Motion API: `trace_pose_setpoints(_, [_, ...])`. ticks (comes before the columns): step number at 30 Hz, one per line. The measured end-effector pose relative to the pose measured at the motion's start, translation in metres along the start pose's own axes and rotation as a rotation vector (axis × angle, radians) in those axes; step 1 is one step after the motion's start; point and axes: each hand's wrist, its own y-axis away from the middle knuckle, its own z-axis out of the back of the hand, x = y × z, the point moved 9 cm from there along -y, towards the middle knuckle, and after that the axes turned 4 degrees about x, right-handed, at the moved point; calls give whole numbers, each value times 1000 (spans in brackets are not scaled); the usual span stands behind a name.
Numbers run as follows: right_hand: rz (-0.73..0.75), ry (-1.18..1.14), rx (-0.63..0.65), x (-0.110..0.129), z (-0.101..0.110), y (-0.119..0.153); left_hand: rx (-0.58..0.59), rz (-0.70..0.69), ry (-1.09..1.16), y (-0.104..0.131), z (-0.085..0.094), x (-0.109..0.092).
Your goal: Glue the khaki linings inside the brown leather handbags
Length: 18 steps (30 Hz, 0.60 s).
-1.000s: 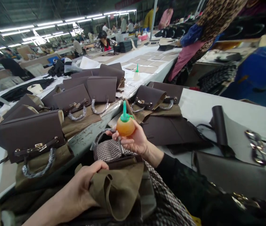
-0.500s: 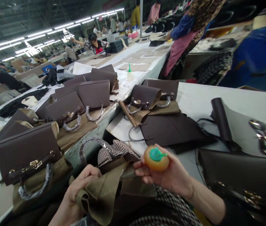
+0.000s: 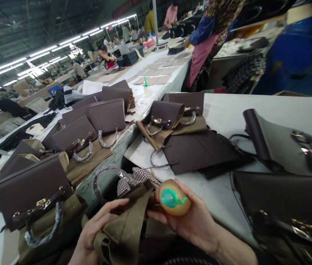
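My left hand (image 3: 96, 224) grips the olive-brown lining (image 3: 126, 228) of a handbag in my lap, its fingers bent over the cloth edge. A plastic-wrapped handle (image 3: 108, 171) of that bag arches up behind the fingers. In my right hand (image 3: 197, 221) is a yellowish glue bottle (image 3: 174, 208) with a green nozzle cap, tilted so the nozzle points towards me. The right fingertips are at the lining's edge, partly hidden behind the bottle. Checked cloth (image 3: 137, 178) lies just beyond the bag.
Dark brown handbags (image 3: 31, 186) with wrapped handles line the left table. Another flat dark bag (image 3: 200, 149) and a rolled panel (image 3: 259, 141) lie on the right table. A second green-tipped bottle (image 3: 146, 88) stands farther back. A person in a pink apron (image 3: 201, 59) stands beyond.
My right hand with the glue bottle has moved left and down, closer to the lining. The left fingers have straightened somewhat along the cloth. The view has shifted slightly.
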Motion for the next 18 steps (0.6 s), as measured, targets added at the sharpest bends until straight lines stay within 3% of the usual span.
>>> trace_pose_setpoints(3, [84,9,-16,-1,-1,-6,48,-97,-152,3,-12,-14])
trace_pose_setpoints(7, [55,38,-14,-5,-6,-13,105,-233,-304,7,-30,-37])
trace_pose_setpoints(11, [3,30,-58,-8,-10,-15,54,-378,-414,4,-36,-52])
trace_pose_setpoints(14, [-30,17,-70,-8,-17,-13,-42,-393,-453,-2,-32,-52])
trace_pose_setpoints(18, [-1,35,-23,2,-31,-5,4,-338,-385,-6,-35,-47])
